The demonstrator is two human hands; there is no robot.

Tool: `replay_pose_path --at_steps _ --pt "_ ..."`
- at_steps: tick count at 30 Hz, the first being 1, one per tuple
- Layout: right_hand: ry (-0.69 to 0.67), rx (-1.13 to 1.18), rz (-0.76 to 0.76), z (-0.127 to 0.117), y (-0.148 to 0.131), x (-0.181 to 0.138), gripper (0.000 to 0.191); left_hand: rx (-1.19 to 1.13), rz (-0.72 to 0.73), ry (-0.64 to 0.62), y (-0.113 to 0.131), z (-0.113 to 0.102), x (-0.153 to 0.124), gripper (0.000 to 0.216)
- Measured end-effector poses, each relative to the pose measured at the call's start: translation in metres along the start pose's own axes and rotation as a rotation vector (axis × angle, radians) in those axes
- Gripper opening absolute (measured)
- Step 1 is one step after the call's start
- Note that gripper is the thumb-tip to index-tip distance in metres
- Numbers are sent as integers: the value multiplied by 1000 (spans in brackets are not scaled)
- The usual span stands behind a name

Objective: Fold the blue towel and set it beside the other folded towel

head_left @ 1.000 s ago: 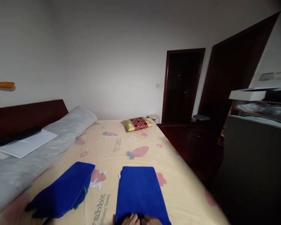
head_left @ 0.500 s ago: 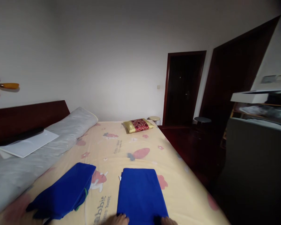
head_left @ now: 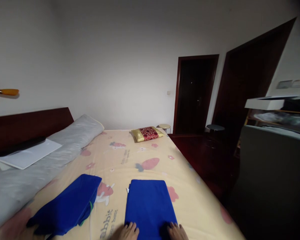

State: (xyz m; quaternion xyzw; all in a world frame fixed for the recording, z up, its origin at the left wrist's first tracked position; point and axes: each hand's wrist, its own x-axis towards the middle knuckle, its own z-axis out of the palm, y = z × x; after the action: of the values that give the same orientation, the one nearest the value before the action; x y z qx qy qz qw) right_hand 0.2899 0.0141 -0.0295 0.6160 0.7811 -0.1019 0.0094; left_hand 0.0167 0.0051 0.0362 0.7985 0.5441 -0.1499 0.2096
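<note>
- Your left hand (head_left: 129, 231) and right hand (head_left: 176, 232) rest on the near corners of a folded blue cloth (head_left: 150, 205), at the bottom edge of the view.
- Both hands lie with fingers spread flat, pressing down rather than pinching; only the fingers show, so whether either grip has caught the cloth's edge underneath cannot be told.
- The cloth lies on the bed (head_left: 140, 156), straight ahead of you, its long axis running away from you toward the far wall.
- One hand sits at each near corner, so neither is nearer; the cloth's body lies forward of both.
- A second blue cloth (head_left: 67, 205), folded more loosely with a green trim showing, lies to your left, apart from the first and closer to the left hand.
- Farther up the bed sit a red and gold cushion (head_left: 147, 133) and a long grey bolster (head_left: 52, 156) beside the headboard (head_left: 30, 125).
</note>
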Motion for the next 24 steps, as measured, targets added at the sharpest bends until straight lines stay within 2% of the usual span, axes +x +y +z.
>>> replay_pose_path --at_steps 3,7,15,24 --pt "-16 -22 -17 -3 -4 0 54 -10 13 4 0 -1 0 56" --pt "-17 -50 -19 -5 -1 -1 63 6 20 21 -3 -3 0 57" --pt "48 -104 -20 -6 3 -3 47 20 55 67 -10 -7 -2 52" --pt "57 -182 -12 22 7 9 44 26 83 66 -9 -15 -12 44"
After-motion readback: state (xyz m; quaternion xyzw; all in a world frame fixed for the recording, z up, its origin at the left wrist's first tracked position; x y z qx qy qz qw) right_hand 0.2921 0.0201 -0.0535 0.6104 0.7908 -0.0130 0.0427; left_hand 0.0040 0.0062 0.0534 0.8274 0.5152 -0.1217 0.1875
